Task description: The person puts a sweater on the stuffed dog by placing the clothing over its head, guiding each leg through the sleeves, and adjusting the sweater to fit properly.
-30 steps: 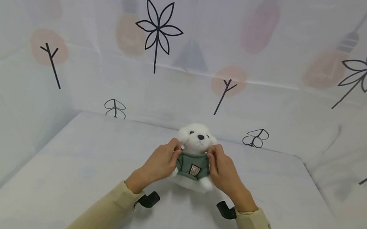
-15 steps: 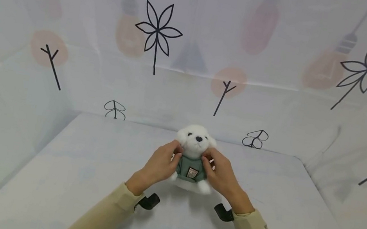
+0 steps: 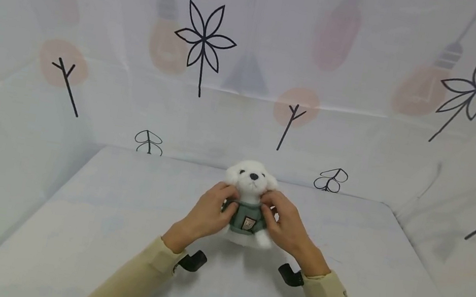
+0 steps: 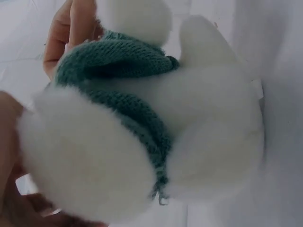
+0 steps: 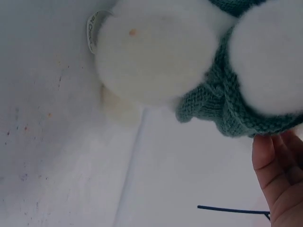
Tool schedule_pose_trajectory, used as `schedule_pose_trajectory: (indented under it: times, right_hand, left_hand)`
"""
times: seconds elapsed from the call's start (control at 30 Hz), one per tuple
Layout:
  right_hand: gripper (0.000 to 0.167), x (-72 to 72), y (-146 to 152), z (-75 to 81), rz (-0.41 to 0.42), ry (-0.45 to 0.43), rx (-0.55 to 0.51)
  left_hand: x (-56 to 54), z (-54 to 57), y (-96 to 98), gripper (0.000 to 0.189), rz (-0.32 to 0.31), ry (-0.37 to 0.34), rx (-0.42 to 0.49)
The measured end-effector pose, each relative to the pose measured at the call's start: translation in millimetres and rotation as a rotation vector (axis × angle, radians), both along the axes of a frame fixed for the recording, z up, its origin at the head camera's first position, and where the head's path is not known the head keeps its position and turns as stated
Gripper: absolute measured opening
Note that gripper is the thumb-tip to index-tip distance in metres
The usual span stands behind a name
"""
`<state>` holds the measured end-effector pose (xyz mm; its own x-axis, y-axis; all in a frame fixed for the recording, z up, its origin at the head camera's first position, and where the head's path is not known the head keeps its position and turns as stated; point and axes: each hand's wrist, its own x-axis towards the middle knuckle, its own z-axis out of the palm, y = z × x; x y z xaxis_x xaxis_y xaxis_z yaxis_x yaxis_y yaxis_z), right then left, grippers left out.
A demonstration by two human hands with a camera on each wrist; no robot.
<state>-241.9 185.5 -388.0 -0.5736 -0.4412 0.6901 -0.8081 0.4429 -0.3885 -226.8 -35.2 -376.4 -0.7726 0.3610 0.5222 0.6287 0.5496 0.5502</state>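
Note:
A white plush dog with a black nose sits upright, facing me, dressed in a green knitted sweater with a small patch on its front. My left hand grips its side at the shoulder, thumb on the sweater front and fingertips up by the neck. On the opposite shoulder my right hand pinches the sweater in the same way. The left wrist view shows the sweater pushed into folds above a fluffy paw. In the right wrist view, fingers touch the sweater's edge.
The dog is on a table covered in pale cloth. Behind it rises a white backdrop printed with flowers and twigs. Black curved pieces stick out from both sleeve cuffs. A white label hangs from the plush's underside.
The plush dog has shifted slightly left and turned a little. Both hands have moved their fingers from the sweater's sides inward, with thumbs now lower and apart from the fingertips.

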Motion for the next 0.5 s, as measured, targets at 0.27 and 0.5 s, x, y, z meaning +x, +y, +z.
schedule_pose_trajectory:
  times: [0.27, 0.5]
  right_hand:
    - [0.013, 2.6, -0.6, -0.6, -0.058, -0.03, -0.026]
    - [0.013, 3.9, -3.4, -2.1, -0.059, -0.084, -0.082]
  left_hand:
    - [-0.8, -2.2, -0.5, 0.006, 0.027, -0.012, 0.048]
    - [-1.1, -2.6, -0.5, 0.007, 0.045, -0.021, 0.09]
